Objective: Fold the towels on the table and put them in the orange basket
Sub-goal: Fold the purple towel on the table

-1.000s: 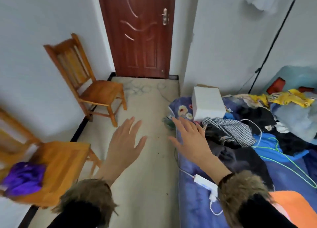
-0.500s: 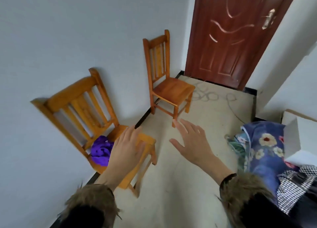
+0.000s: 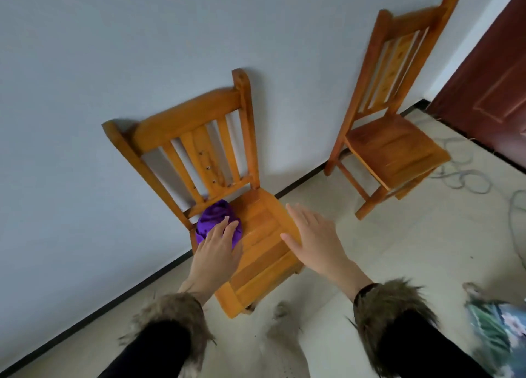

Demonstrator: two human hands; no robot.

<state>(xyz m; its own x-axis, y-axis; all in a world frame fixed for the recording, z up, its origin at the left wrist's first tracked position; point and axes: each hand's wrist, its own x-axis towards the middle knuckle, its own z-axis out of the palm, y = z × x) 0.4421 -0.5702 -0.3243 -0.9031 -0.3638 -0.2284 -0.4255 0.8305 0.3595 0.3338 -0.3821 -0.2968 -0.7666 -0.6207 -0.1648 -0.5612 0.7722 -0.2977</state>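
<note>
Purple towel (image 3: 217,221) is bunched at back-left of chair seat (image 3: 264,249). L hand (image 3: 217,252) is held flat over it, grip released, contact unclear. R hand (image 3: 316,241) is spread over seat edge, nothing grasped.

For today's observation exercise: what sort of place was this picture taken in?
Probably a room in a home: two wooden chairs, the near chair and the far chair, stand against a plain wall, beside a dark red door, with a purple towel on the near seat.

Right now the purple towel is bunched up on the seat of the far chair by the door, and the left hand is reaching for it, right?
Not quite. In the head view the purple towel lies bunched on the seat of the near chair, up against its backrest. The far chair by the door has nothing on its seat. The left hand does reach for the towel.
</note>
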